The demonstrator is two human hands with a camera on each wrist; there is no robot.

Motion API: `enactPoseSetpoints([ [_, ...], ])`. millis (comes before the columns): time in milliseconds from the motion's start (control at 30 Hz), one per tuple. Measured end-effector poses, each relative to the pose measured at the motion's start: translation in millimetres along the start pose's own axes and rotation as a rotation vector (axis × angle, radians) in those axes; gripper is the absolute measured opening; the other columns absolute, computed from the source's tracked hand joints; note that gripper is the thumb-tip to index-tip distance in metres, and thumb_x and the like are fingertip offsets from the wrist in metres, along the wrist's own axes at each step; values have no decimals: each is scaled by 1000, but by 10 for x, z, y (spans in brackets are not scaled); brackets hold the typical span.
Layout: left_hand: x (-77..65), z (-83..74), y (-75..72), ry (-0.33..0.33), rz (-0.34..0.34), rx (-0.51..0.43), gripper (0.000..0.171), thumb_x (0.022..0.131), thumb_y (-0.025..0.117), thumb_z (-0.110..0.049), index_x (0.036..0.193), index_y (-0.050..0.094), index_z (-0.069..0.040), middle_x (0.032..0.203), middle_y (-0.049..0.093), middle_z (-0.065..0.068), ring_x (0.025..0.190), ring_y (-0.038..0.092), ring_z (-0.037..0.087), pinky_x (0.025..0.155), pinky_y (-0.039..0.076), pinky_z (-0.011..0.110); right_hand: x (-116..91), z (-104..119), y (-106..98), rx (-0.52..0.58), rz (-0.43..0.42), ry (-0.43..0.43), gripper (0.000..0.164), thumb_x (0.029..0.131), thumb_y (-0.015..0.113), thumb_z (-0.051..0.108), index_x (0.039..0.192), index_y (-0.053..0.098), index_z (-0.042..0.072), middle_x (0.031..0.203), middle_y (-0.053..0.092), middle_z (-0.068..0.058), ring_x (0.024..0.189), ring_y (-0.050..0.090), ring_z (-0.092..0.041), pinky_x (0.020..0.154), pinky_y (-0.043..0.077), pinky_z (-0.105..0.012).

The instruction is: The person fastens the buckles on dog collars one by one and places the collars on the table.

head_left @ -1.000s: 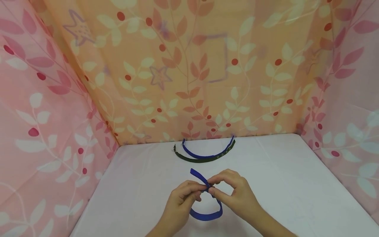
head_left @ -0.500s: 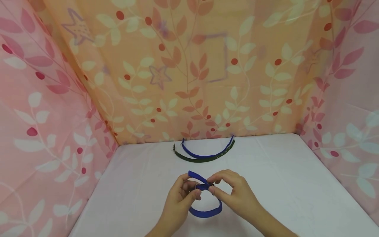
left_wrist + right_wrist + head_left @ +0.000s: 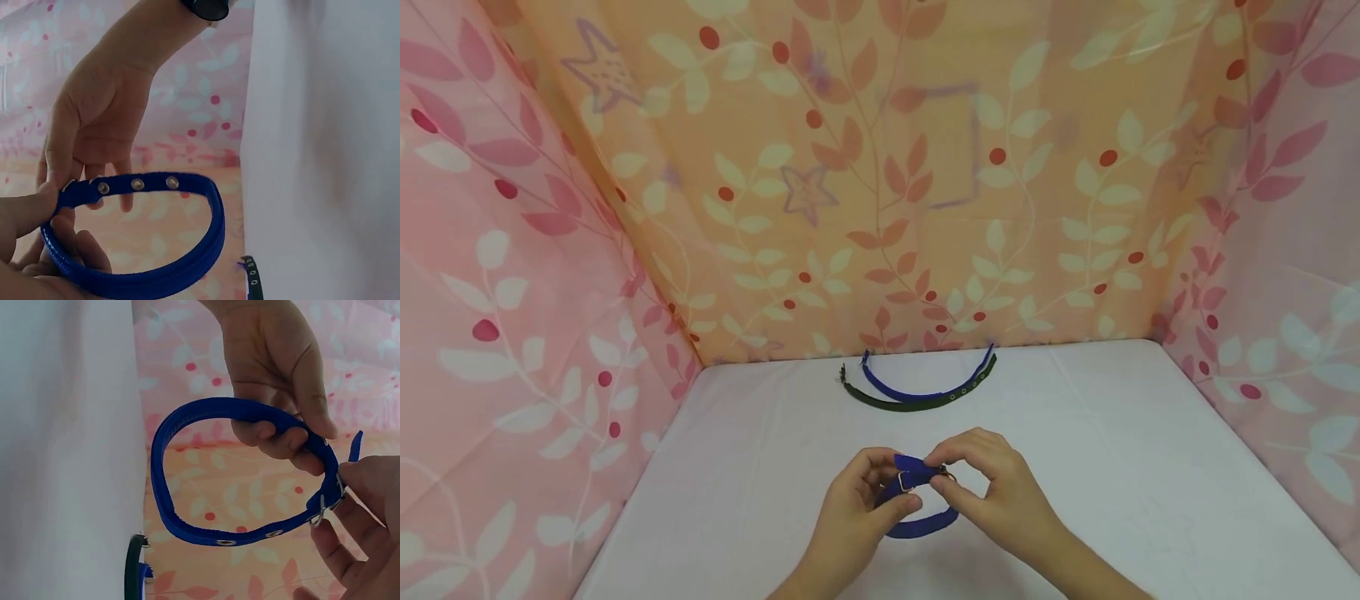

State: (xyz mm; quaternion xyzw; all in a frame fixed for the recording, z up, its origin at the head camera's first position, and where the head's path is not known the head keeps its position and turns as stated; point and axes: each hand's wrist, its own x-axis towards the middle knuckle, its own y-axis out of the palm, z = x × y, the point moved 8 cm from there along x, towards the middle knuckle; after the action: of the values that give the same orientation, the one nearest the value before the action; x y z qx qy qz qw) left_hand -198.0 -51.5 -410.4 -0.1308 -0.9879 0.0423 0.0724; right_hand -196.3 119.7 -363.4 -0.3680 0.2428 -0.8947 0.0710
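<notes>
Holding one blue collar (image 3: 922,527): left hand (image 3: 859,510), right hand (image 3: 1000,481); beyond: two straps (image 3: 898,407).

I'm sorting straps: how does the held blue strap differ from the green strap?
The held blue strap is bent into a loop; the green strap lies in an open arc. The held blue strap is off the table; the green strap rests on it. Both have metal-ringed holes.
</notes>
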Motion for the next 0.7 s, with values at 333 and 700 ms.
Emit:
enactPoseSetpoints([
  [333, -4, 4, 56, 23, 61, 45, 30, 89, 81, -26, 114, 69, -15, 108, 73, 3, 102, 70, 18, 87, 58, 25, -2, 195, -12, 78, -68, -274, 38, 78, 86, -1, 106, 74, 21, 98, 75, 10, 99, 65, -14, 113, 37, -28],
  [700, -10, -3, -83, -25, -105, 12, 27, 83, 87, -18, 106, 73, -12, 101, 77, 4, 95, 74, 21, 85, 60, 26, 27, 147, -70, -32, -55, -257, 38, 75, 87, 2, 101, 74, 27, 97, 71, 16, 97, 61, -9, 109, 35, -37],
])
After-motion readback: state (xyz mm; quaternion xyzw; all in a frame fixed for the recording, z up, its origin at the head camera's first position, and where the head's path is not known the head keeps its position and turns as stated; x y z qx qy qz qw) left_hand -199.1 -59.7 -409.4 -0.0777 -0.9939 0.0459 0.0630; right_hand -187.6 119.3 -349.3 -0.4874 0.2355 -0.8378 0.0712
